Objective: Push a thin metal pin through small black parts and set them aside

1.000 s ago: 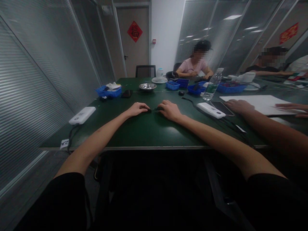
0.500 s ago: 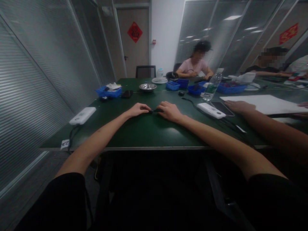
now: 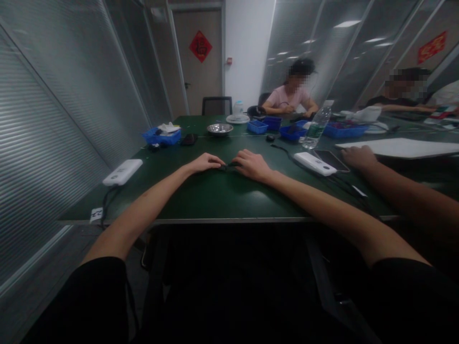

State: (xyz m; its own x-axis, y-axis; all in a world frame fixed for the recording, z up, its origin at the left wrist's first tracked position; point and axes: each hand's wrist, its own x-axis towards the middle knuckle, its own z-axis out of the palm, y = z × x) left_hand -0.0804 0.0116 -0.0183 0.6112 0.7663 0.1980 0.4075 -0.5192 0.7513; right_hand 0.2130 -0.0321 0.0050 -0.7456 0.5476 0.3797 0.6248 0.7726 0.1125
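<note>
My left hand (image 3: 202,163) and my right hand (image 3: 252,165) rest close together on the dark green table (image 3: 215,196), both with fingers curled. Between their fingertips lies a small black object (image 3: 227,166), too small to name, pinched from both sides. Both forearms stretch out from black sleeves over the table's near edge.
A white power bank (image 3: 122,172) lies left; another power bank (image 3: 314,164) and a phone (image 3: 332,160) lie right, by a neighbour's hand (image 3: 358,156). Blue trays (image 3: 161,136), a metal bowl (image 3: 220,128), a water bottle (image 3: 317,126) and a white board (image 3: 401,147) sit farther back. Two people sit across.
My hands have drawn slightly closer together around the small black object. The neighbour's hand pulled back a little, and their other hand left the white board.
</note>
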